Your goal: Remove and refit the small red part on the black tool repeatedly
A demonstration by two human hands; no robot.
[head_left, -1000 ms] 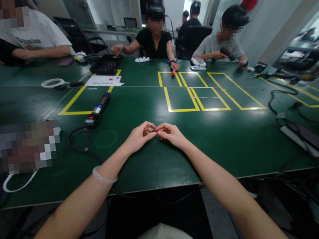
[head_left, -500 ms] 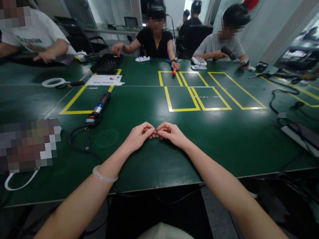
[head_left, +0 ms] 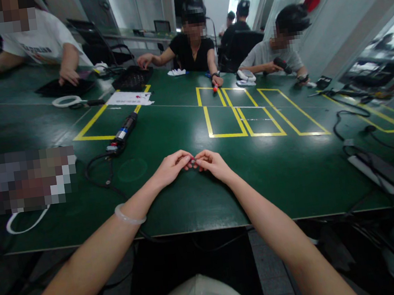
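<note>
My left hand [head_left: 175,165] and my right hand [head_left: 211,163] meet fingertip to fingertip just above the green table [head_left: 197,205]. Between their pinched fingers is a tiny dark and reddish piece [head_left: 193,160], too small to name. Both hands are closed on it, the thumbs on the near side. The fingers cover most of it. A clear bracelet [head_left: 130,216] circles my left wrist.
Yellow tape rectangles [head_left: 229,135] mark the table ahead. A power strip [head_left: 121,133] with a cable lies left, by a white paper sheet [head_left: 128,99] and a black tray [head_left: 133,78]. Across the table sit several people; a dark laptop-like slab [head_left: 383,175] lies right.
The small piece has turned slightly between my fingers and shows some red. At the far left, a person's hand has come down onto a black flat tray, which is now on the table.
</note>
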